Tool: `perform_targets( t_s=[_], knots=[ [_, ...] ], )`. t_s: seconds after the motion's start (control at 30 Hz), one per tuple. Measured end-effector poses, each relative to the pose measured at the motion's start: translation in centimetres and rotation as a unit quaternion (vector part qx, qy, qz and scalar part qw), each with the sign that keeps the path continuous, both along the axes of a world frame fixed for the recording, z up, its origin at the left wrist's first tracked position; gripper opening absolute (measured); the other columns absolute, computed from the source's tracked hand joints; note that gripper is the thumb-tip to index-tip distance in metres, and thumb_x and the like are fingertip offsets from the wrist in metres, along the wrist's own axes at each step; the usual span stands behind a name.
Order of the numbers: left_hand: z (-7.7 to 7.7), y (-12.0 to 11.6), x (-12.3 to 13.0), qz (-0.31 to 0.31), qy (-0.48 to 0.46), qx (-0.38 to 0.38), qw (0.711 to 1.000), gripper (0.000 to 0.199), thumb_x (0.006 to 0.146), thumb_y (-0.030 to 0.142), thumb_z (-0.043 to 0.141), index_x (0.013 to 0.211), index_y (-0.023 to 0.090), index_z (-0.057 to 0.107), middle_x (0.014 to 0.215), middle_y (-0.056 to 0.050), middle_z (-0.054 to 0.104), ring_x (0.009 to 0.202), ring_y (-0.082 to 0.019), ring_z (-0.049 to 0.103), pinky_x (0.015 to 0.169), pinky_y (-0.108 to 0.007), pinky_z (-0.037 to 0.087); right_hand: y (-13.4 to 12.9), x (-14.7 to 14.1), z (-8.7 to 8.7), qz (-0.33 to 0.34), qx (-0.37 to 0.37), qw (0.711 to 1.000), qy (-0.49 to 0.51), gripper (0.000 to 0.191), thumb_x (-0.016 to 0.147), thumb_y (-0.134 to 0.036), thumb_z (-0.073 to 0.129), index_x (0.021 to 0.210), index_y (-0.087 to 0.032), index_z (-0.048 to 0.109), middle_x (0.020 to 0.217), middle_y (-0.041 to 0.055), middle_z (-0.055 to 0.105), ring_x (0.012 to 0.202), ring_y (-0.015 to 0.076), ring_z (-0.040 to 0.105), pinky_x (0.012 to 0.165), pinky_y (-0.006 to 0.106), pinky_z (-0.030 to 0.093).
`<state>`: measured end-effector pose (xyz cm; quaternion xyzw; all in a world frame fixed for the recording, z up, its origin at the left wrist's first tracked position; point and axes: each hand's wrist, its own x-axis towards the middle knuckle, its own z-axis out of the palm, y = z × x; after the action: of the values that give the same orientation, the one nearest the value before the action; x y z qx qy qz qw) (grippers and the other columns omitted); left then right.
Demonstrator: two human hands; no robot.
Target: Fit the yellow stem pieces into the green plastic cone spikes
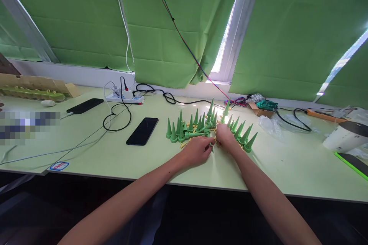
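Note:
Several green cone-shaped spikes (181, 132) stand upright on the pale green table (161, 168), with a few lying on their sides and small yellow pieces (183, 145) scattered among them. My left hand (198, 149) is closed round a green spike at the near side of the group; only part of that spike shows, between the fingers. Just to its right, my right hand (224, 136) has its fingers bent together among the spikes and yellow pieces. Its fingertips are hidden, and what they hold is too small to make out. Further right, more spikes (245, 136) stand in a slanting row.
A black phone (142, 131) lies left of the spikes, another (85, 105) farther left. Cables run from a power strip (135, 98) at the back. On the right are a small cardboard box (260, 110), plastic wrapping, a white cylinder (346, 136) and a green-edged phone (352, 164).

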<state>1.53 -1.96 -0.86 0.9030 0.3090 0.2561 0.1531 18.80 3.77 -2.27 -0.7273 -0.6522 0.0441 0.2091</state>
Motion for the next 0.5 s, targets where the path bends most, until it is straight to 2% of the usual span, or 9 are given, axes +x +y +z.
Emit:
perform_targets(
  t_s=[0.13, 0.3, 0.4, 0.5],
  knots=[
    [-0.1, 0.1, 0.0, 0.001, -0.001, 0.002, 1.000, 0.015, 0.088, 0.018, 0.045, 0.084, 0.019, 0.060, 0.070, -0.002, 0.058, 0.063, -0.016, 0.051, 0.057, -0.028, 0.032, -0.9, -0.7, 1.2, -0.009, -0.012, 0.999, -0.041, 0.017, 0.079, -0.001, 0.054, 0.087, -0.011, 0.065, 0.080, 0.0164, 0.066, 0.075, 0.0259, 0.068, 0.058, 0.027, 0.044],
    [-0.4, 0.2, 0.1, -0.008, -0.011, 0.003, 1.000, 0.016, 0.088, 0.019, 0.045, 0.079, 0.018, 0.059, 0.070, -0.003, 0.059, 0.064, -0.016, 0.051, 0.059, -0.028, 0.034, -1.4, -1.5, 2.6, 0.054, 0.004, 0.997, -0.064, 0.028, 0.092, -0.013, 0.045, 0.112, -0.015, 0.064, 0.096, 0.0144, 0.069, 0.089, 0.0239, 0.067, 0.070, 0.027, 0.045],
    [-0.5, 0.3, 0.1, -0.005, -0.014, 0.001, 1.000, 0.017, 0.088, 0.018, 0.045, 0.080, 0.018, 0.060, 0.071, -0.003, 0.059, 0.064, -0.017, 0.051, 0.060, -0.029, 0.034, -1.4, -1.5, 2.6, 0.109, -0.003, 0.991, -0.080, 0.039, 0.092, -0.015, 0.045, 0.127, -0.019, 0.059, 0.104, 0.0130, 0.070, 0.095, 0.0226, 0.067, 0.075, 0.027, 0.045],
    [-0.4, 0.2, 0.1, -0.003, -0.012, 0.001, 1.000, 0.016, 0.087, 0.018, 0.045, 0.079, 0.018, 0.059, 0.068, -0.002, 0.058, 0.062, -0.016, 0.050, 0.059, -0.029, 0.033, -1.3, -1.3, 2.3, 0.129, -0.016, 0.987, -0.099, 0.044, 0.090, -0.015, 0.044, 0.132, -0.021, 0.058, 0.109, 0.0124, 0.070, 0.099, 0.0223, 0.066, 0.076, 0.026, 0.045]
  ],
)
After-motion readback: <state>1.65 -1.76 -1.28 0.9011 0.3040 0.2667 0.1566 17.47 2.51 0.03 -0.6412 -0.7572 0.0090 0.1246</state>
